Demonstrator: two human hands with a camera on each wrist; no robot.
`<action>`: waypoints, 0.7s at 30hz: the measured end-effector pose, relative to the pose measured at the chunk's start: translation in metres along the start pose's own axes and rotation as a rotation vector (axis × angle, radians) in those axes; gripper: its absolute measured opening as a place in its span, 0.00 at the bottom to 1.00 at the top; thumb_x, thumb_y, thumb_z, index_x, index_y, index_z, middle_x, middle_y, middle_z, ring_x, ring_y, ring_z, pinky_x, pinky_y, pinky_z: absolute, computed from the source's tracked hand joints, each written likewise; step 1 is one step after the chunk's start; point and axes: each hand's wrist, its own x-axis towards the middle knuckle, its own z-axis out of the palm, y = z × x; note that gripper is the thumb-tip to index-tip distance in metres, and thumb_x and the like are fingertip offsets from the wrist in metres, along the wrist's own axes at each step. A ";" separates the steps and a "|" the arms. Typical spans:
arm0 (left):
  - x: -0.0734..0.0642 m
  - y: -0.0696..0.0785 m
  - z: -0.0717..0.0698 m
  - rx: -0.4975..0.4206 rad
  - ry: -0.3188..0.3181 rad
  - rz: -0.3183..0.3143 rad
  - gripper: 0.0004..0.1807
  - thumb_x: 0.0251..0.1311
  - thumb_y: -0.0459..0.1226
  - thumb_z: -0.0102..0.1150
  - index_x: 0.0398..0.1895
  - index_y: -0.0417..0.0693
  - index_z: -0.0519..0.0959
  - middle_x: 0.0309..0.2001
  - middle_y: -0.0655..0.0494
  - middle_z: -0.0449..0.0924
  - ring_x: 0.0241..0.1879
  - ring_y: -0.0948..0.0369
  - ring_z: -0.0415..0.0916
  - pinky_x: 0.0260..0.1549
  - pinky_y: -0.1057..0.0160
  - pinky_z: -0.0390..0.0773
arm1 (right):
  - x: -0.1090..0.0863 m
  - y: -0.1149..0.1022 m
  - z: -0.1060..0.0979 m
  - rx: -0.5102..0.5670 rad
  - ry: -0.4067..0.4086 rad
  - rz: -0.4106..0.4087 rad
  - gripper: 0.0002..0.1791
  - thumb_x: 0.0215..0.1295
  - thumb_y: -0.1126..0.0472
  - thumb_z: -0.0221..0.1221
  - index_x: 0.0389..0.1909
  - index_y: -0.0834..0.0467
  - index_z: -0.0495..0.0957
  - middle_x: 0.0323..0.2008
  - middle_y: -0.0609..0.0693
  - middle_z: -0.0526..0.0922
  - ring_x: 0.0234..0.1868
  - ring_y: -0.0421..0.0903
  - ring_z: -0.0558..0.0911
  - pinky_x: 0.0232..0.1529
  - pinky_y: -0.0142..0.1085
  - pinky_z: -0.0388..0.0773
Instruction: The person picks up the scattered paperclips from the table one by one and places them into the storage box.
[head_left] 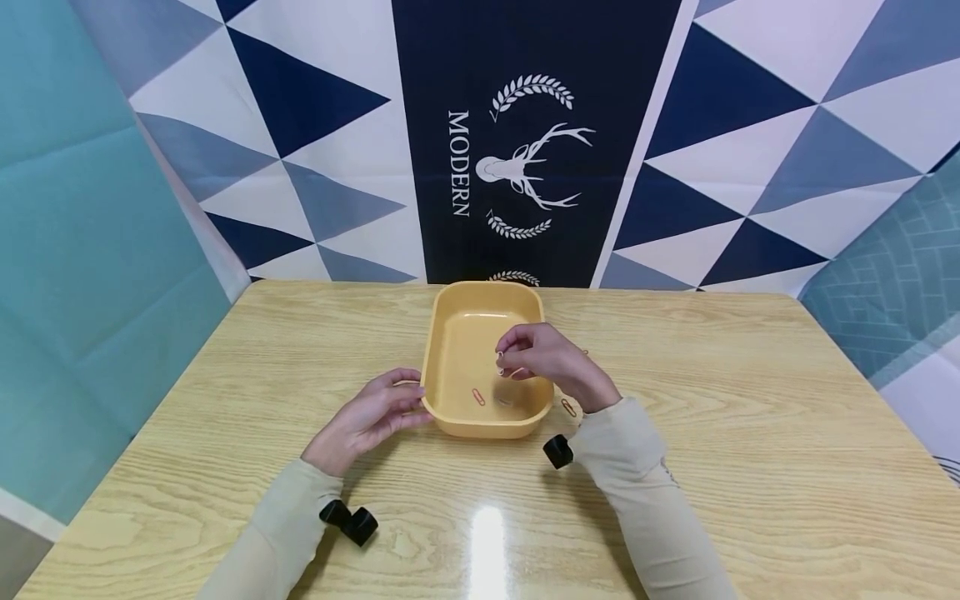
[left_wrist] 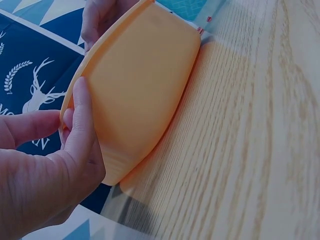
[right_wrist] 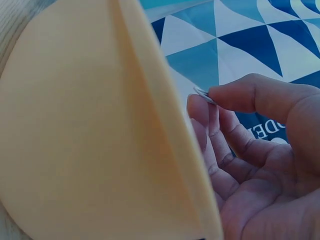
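Note:
A yellow-orange plastic tray point(head_left: 450, 350) sits on the table. My left hand point(head_left: 378, 412) holds it at the left side, fingertips at the rim and a finger along the outer wall point(left_wrist: 140, 90). Over the tray's right half, my right hand point(head_left: 543, 358) pinches a white paper clip point(head_left: 500, 363) between thumb and fingertips; the right wrist view shows the clip point(right_wrist: 204, 95) above the rim. A red paper clip point(head_left: 478, 397) lies on the tray's floor. Beside it is a faint pale shape, too blurred to tell.
Another paper clip point(head_left: 568, 407) lies on the wooden table point(head_left: 750, 433), just right of the tray near my right wrist. A small piece point(head_left: 586, 352) shows behind that hand, mostly hidden. A patterned cloth point(head_left: 330, 125) hangs behind the table's far edge.

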 end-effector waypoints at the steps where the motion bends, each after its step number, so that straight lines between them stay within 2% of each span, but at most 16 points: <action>1: 0.000 0.000 0.000 0.002 0.002 -0.001 0.17 0.66 0.21 0.43 0.56 0.31 0.57 0.39 0.45 0.73 0.37 0.57 0.77 0.41 0.61 0.84 | 0.000 0.000 0.000 0.004 0.000 0.000 0.05 0.61 0.72 0.59 0.37 0.67 0.75 0.27 0.51 0.79 0.29 0.42 0.81 0.40 0.42 0.84; 10: 0.000 0.000 0.000 -0.010 -0.020 0.009 0.14 0.66 0.21 0.43 0.53 0.32 0.59 0.39 0.45 0.74 0.36 0.57 0.78 0.40 0.62 0.84 | 0.000 0.001 -0.001 0.035 0.014 0.003 0.06 0.59 0.72 0.59 0.37 0.67 0.74 0.26 0.51 0.79 0.28 0.42 0.80 0.39 0.41 0.84; 21: -0.004 0.002 0.000 -0.031 -0.014 -0.005 0.18 0.66 0.21 0.44 0.57 0.29 0.57 0.46 0.38 0.72 0.43 0.53 0.77 0.46 0.58 0.82 | -0.001 0.001 -0.001 0.041 0.038 0.023 0.12 0.60 0.72 0.59 0.44 0.73 0.74 0.28 0.51 0.79 0.28 0.42 0.79 0.35 0.35 0.83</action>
